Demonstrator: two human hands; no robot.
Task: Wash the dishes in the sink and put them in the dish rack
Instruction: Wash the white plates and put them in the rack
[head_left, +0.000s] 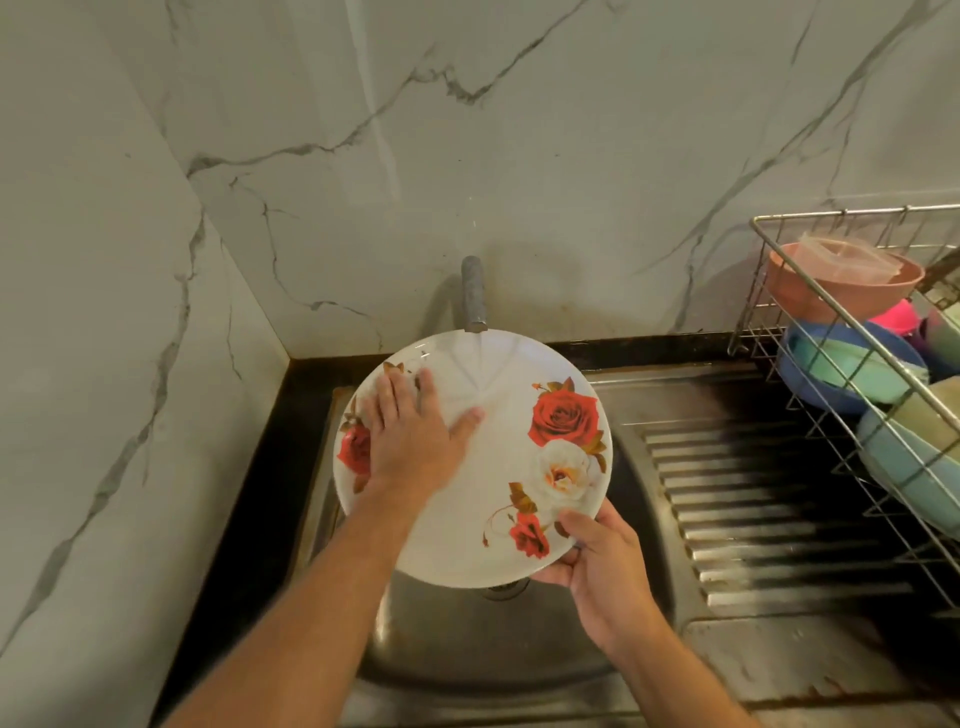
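Midway through the rinse. You hold the rose-patterned plate (483, 467) at the centre of the frame, above the steel sink (467, 639), its face tilted up toward you and its upper edge just under the tap (473, 296). Water falls from the spout onto the upper part of the plate and fans out there.

Your left hand (415, 431) lies flat on the left half of the plate's face, fingers straight and spread, thumb reaching toward the wet patch; it presses or rubs the surface and grasps nothing. Your right hand (597, 556) pinches the plate's lower right rim, thumb on the face beside the small red rose, fingers curled beneath.

Done, as far as can be seen: the wire dish rack (810, 405) at the right edge of the frame already carries several bowls (831, 374) in pink, blue and teal, and a clear lid.

Left: by my reading, this plate needs its rinse finished and then a place in the rack. Most of the sink bowl is hidden behind the plate, so you cannot tell whether more dishes wait there.
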